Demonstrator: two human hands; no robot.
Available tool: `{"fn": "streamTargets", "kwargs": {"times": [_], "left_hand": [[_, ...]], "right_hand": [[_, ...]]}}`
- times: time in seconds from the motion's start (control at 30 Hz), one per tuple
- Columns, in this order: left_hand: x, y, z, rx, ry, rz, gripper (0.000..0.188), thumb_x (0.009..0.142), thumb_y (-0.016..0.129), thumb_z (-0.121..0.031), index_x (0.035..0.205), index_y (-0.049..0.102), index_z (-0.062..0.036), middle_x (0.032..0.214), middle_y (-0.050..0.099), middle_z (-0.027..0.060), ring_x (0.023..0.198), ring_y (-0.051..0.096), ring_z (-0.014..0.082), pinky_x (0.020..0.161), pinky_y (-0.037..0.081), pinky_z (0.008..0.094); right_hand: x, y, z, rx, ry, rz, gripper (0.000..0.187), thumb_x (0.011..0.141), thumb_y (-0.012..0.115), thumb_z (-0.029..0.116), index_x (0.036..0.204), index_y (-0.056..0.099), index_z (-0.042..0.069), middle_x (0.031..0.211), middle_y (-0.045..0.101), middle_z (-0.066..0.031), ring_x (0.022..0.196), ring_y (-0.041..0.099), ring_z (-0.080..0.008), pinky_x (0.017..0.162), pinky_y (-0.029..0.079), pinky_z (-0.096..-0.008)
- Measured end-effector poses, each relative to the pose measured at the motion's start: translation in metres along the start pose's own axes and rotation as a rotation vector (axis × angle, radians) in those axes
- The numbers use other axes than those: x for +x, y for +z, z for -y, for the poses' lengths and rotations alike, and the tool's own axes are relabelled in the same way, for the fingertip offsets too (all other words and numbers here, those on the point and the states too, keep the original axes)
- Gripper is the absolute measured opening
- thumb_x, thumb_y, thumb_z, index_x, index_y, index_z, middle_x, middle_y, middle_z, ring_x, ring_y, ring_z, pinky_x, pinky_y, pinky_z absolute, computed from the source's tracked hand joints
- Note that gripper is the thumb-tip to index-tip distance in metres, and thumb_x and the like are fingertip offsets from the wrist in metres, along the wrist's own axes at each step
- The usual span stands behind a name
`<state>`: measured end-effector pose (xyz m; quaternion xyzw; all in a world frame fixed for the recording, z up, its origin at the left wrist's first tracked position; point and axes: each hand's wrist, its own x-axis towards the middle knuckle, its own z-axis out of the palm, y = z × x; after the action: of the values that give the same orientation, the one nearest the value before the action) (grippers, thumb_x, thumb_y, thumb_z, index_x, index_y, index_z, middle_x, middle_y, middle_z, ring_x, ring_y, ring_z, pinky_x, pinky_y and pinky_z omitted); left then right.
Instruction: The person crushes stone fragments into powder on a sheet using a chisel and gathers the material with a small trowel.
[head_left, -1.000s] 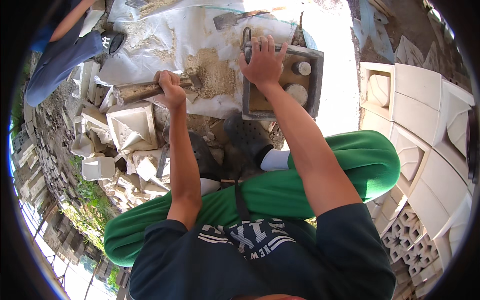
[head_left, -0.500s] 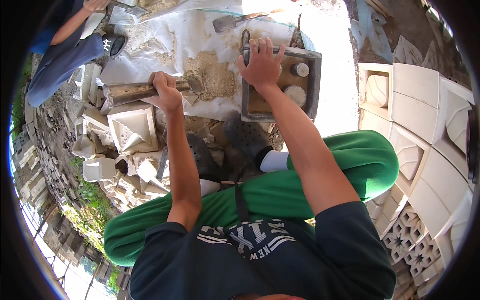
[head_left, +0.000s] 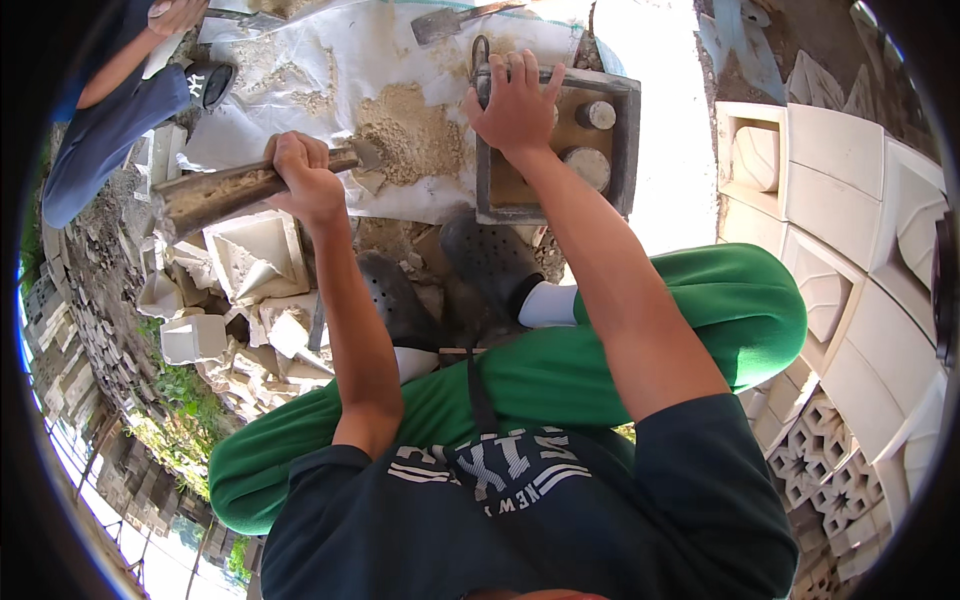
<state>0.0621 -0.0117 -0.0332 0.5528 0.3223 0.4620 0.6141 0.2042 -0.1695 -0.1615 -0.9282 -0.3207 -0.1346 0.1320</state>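
My left hand [head_left: 305,180] is closed around a thick, worn, brown wooden club-like bar [head_left: 225,198]. Its heavy end points left over broken pale pieces, while a thinner end reaches right toward the sand. My right hand [head_left: 517,105] lies with fingers spread over the far left edge of a dark square mould [head_left: 632,150]. Inside the mould, two round pale plugs, a smaller one [head_left: 598,115] and a larger one [head_left: 586,168], stand out of a brown surface. By its far left corner a dark metal loop [head_left: 480,55] shows beside my fingers.
Sand [head_left: 405,130] is heaped on a white sheet [head_left: 300,125], with a flat scraper [head_left: 437,26] beyond. Broken castings [head_left: 258,255] lie at left, near a co-worker's leg [head_left: 120,150]. Pale blocks [head_left: 835,160] are stacked at right. My dark clogs [head_left: 490,255] are below the mould.
My left hand has shifted left with the bar, whose heavy end has swung left and nearer to me. My right hand stays spread at the mould's edge.
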Motion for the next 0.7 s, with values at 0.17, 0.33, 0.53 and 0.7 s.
{"fn": "streamTargets", "kwargs": {"times": [0.17, 0.33, 0.53, 0.7], "left_hand": [[0.0, -0.014, 0.019, -0.179, 0.081, 0.038, 0.032, 0.081, 0.041, -0.006, 0.055, 0.023, -0.0128, 0.048, 0.026, -0.0022, 0.043, 0.02, 0.0066, 0.042, 0.019, 0.0237], [-0.005, -0.008, 0.044, 0.001, 0.034, 0.086, 0.032, 0.079, 0.043, -0.005, 0.054, 0.024, -0.0114, 0.047, 0.027, -0.0012, 0.042, 0.023, 0.0071, 0.041, 0.019, 0.0244], [-0.002, 0.003, 0.007, -0.133, 0.05, 0.188, 0.034, 0.08, 0.042, -0.009, 0.053, 0.023, -0.0124, 0.046, 0.028, -0.0007, 0.041, 0.023, 0.0073, 0.041, 0.018, 0.0237], [-0.007, -0.006, 0.052, 0.027, 0.005, 0.113, 0.032, 0.078, 0.044, -0.006, 0.054, 0.025, -0.0121, 0.047, 0.028, -0.0026, 0.042, 0.023, 0.0061, 0.041, 0.019, 0.0237]], "right_hand": [[0.003, -0.002, 0.001, 0.005, 0.004, -0.015, 0.054, 0.081, 0.053, 0.046, 0.12, 0.057, 0.008, 0.122, 0.053, -0.0116, 0.127, 0.038, -0.0286, 0.105, 0.012, -0.0657], [-0.001, 0.002, 0.0, 0.015, 0.006, -0.014, 0.053, 0.08, 0.054, 0.045, 0.118, 0.057, 0.008, 0.121, 0.052, -0.0125, 0.126, 0.039, -0.029, 0.104, 0.013, -0.0662], [0.001, 0.003, -0.006, 0.002, 0.015, -0.028, 0.053, 0.08, 0.053, 0.045, 0.118, 0.057, 0.008, 0.121, 0.052, -0.0126, 0.126, 0.038, -0.0292, 0.104, 0.013, -0.0663], [0.001, 0.0, 0.003, 0.028, -0.003, -0.012, 0.054, 0.081, 0.052, 0.046, 0.12, 0.055, 0.009, 0.122, 0.052, -0.0133, 0.127, 0.037, -0.0297, 0.104, 0.012, -0.066]]}}
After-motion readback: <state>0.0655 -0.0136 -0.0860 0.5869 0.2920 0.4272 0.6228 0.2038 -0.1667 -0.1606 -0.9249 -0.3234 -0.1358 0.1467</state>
